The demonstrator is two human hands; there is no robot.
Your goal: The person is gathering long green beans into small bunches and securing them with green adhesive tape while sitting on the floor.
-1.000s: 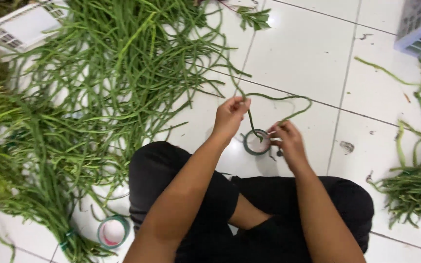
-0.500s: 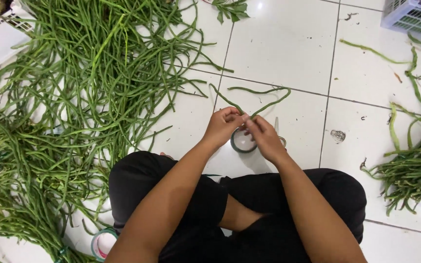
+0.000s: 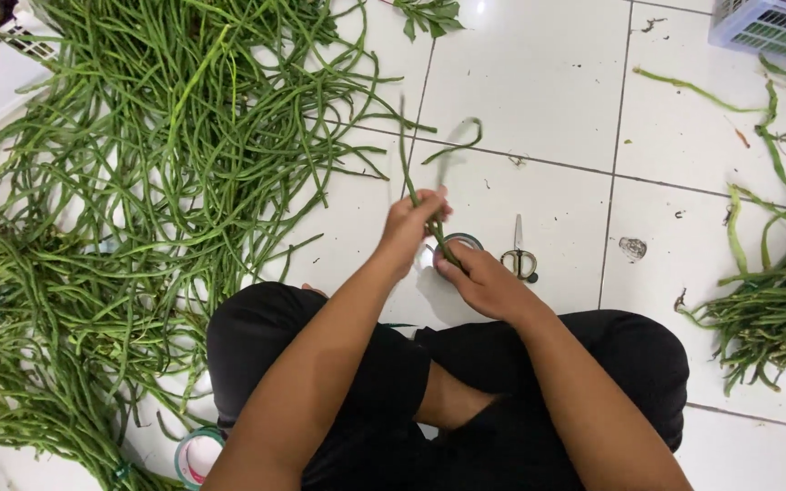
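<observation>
Since earlier, both hands, left (image 3: 414, 225) and right (image 3: 481, 282), have lifted 2 long beans (image 3: 408, 168), gripping them above 1 scissors (image 3: 519, 259).

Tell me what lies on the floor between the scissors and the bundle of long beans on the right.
In the head view, between the scissors and the bean bundle lies only white tile with one small dark scrap.

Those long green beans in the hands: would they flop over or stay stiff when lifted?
Probably floppy: the long beans held by the left hand and right hand curl over at the top. Likely light, since fingertips alone hold them. Unlikely to roll; those in the pile lie bent and tangled.
</observation>
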